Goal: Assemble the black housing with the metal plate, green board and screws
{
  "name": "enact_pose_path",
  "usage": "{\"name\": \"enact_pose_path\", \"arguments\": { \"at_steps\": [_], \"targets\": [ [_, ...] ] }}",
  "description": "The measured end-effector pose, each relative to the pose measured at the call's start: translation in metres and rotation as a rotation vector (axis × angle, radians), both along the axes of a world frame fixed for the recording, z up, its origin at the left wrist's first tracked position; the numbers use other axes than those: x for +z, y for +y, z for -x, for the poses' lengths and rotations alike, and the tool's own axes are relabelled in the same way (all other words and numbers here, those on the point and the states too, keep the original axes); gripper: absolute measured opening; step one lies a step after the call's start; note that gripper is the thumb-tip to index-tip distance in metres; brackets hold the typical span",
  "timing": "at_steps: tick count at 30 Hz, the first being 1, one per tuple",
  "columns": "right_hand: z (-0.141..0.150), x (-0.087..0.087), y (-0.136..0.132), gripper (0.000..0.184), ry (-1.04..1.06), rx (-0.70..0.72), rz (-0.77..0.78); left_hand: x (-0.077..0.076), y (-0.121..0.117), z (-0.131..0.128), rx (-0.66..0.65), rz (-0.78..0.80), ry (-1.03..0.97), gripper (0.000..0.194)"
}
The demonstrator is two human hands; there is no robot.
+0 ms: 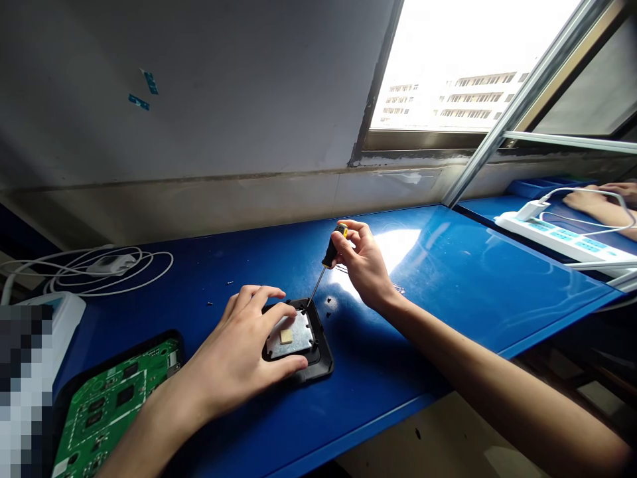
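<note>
A black plastic casing (324,358) lies on the blue table, with a silver metal plate (300,337) inside it. On the plate sits a small yellowish square pad (286,336). My left hand (243,338) holds the casing down from the left, thumb on the near side and fingers over the far side. In my right hand (363,262) is a screwdriver (330,251) with a black and yellow handle. Its shaft slants down to the casing's far right corner, by the plate's edge; the exact tip contact is too small to tell. Small dark screws (328,301) lie right of the casing.
A green circuit board (114,398) in a black frame lies front left, beside a white device (70,312). Coiled white cable with an adapter (112,264) is behind it. Loose screws (229,283) dot the table (259,245). Beyond a metal frame are a power strip (572,239) and another person's hands (587,199).
</note>
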State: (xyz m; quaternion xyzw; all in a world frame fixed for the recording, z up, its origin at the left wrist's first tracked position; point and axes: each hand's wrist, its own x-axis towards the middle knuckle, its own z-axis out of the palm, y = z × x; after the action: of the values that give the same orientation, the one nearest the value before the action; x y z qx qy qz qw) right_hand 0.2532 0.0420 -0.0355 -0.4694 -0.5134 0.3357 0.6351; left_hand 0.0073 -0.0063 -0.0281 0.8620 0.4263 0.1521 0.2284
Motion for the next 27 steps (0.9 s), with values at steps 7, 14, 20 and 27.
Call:
{"name": "enact_pose_path", "arguments": {
  "at_steps": [7,14,20,27],
  "targets": [
    [0.0005,0.0016,-0.0008,0.049,-0.005,0.008,0.004,-0.0006,-0.0009,0.0007,-0.013,0.001,0.01,0.045],
    [0.0017,0.0027,-0.0017,0.048,0.006,0.011,0.006,-0.0042,-0.0015,-0.0025,-0.028,-0.007,0.038,0.057],
    [0.0018,0.0035,-0.0021,0.048,0.008,0.005,0.006,-0.0056,-0.0027,-0.0021,-0.036,-0.032,0.034,0.053],
    [0.0015,0.0025,-0.0012,0.049,0.015,0.006,-0.005,-0.006,-0.0026,-0.0029,-0.045,-0.109,0.047,0.05]
  ]
}}
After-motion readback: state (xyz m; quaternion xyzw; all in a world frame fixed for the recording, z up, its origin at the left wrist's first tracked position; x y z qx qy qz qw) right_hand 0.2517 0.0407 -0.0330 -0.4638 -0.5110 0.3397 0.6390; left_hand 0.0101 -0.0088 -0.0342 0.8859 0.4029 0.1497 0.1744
